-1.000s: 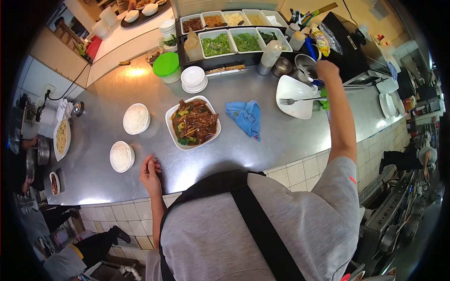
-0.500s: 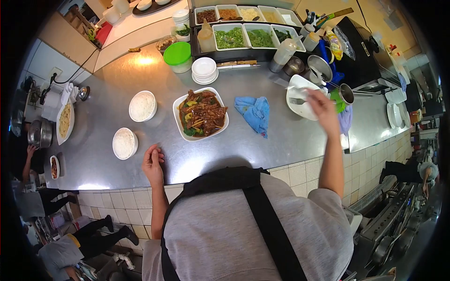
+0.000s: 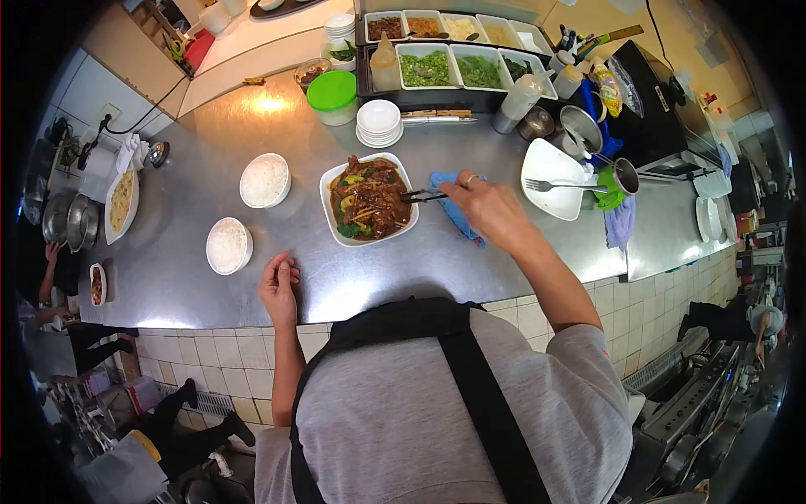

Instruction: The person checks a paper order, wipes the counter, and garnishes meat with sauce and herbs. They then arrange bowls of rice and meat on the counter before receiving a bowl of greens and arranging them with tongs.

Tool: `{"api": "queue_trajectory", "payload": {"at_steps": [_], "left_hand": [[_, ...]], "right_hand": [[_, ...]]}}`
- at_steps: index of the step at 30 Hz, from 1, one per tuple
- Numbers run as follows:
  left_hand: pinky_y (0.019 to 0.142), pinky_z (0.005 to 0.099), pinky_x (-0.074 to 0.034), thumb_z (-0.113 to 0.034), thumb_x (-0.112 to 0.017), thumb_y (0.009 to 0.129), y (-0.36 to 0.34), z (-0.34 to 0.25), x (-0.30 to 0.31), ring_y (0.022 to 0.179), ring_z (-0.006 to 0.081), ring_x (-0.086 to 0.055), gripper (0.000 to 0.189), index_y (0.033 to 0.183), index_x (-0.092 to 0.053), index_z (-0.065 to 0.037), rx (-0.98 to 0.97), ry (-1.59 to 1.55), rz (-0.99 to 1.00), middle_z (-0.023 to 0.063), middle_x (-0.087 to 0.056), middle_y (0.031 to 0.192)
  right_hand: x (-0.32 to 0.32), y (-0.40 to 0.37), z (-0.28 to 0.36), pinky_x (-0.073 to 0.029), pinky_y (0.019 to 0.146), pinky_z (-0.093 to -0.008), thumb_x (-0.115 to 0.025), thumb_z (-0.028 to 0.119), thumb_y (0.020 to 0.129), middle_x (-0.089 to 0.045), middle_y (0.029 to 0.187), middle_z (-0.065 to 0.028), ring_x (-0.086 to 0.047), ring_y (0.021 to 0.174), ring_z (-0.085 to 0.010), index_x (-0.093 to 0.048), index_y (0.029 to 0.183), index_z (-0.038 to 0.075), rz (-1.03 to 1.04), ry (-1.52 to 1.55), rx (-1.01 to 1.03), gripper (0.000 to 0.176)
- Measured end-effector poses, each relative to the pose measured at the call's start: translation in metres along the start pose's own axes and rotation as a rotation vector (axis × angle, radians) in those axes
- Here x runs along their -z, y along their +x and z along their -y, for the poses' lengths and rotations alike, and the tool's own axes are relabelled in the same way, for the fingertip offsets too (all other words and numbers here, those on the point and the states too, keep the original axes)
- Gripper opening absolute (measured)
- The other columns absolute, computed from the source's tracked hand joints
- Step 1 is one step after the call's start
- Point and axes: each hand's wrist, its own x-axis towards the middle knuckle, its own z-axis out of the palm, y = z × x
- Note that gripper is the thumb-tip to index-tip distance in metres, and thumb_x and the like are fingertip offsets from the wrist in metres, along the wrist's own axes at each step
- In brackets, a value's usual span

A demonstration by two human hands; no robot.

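Note:
My right hand is closed on a pair of slim dark tongs, whose tips reach into the right side of a saucy dish of meat and greens. The dish fills a white square bowl. Beneath my right hand lies a blue cloth, partly hidden. My left hand rests by the counter's front edge, fingers curled in and nothing seen in them. Two bowls of white rice, one farther back and one nearer, stand to its left.
A white plate with a fork sits at the right, near small metal pots. Stacked small dishes, a green-lidded tub and topping trays line the back. Co-workers are at the far left and right.
My right hand has come left from over the white plate to the saucy dish, bringing the tongs' tips into the food. My left hand stays almost where it was.

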Motion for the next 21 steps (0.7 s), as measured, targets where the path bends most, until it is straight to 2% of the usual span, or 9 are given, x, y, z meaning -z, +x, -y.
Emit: {"api": "queue_trajectory", "payload": {"at_steps": [6,9,15,18,21], "left_hand": [[0.061,0.0203,-0.044,-0.017,-0.054,0.093,0.0,0.001,0.001,0.072,0.0087,-0.056,0.024,0.108,-0.061,-0.001,-0.005,-0.007,0.002,0.0045,-0.062,0.088],[0.061,0.0198,-0.045,-0.013,-0.054,0.092,-0.001,-0.002,-0.001,0.072,0.0079,-0.055,0.021,0.108,-0.061,-0.001,0.016,-0.006,-0.003,0.0043,-0.062,0.088],[0.061,0.0198,-0.045,-0.011,-0.055,0.091,-0.001,-0.001,0.0,0.072,0.0079,-0.055,0.02,0.108,-0.061,-0.001,0.019,-0.026,-0.005,0.0041,-0.062,0.087],[0.061,0.0199,-0.044,-0.011,-0.055,0.091,-0.002,-0.001,-0.001,0.071,0.0081,-0.055,0.02,0.107,-0.061,-0.001,0.006,-0.03,-0.01,0.0041,-0.061,0.087],[0.061,0.0201,-0.044,-0.01,-0.055,0.091,0.0,0.001,-0.001,0.071,0.0081,-0.055,0.019,0.106,-0.062,0.0,0.008,-0.053,-0.008,0.0039,-0.061,0.086]], "right_hand": [[0.003,0.006,0.024,-0.053,0.06,-0.0365,-0.052,0.005,0.077,-0.057,0.091,-0.0151,-0.063,0.072,-0.0292,-0.059,0.102,-0.001,0.05,-0.038,0.089,0.027],[0.02,0.007,0.025,-0.053,0.059,-0.0362,-0.052,0.004,0.077,-0.057,0.091,-0.0144,-0.063,0.072,-0.0286,-0.058,0.101,-0.002,0.028,-0.057,0.058,0.026],[0.023,0.013,0.016,-0.052,0.059,-0.0387,-0.054,0.004,0.077,-0.057,0.092,-0.0137,-0.063,0.071,-0.0303,-0.06,0.102,0.003,0.058,-0.047,0.066,0.026],[0.038,0.031,0.016,-0.052,0.062,-0.041,-0.055,0.006,0.079,-0.057,0.089,-0.0146,-0.062,0.072,-0.0325,-0.06,0.104,0.006,0.008,0.008,-0.065,0.025],[0.022,0.056,0.011,-0.05,0.066,-0.0401,-0.059,0.01,0.083,-0.059,0.084,-0.0157,-0.06,0.075,-0.0343,-0.062,0.106,0.008,-0.125,0.165,-0.048,0.023]]}}
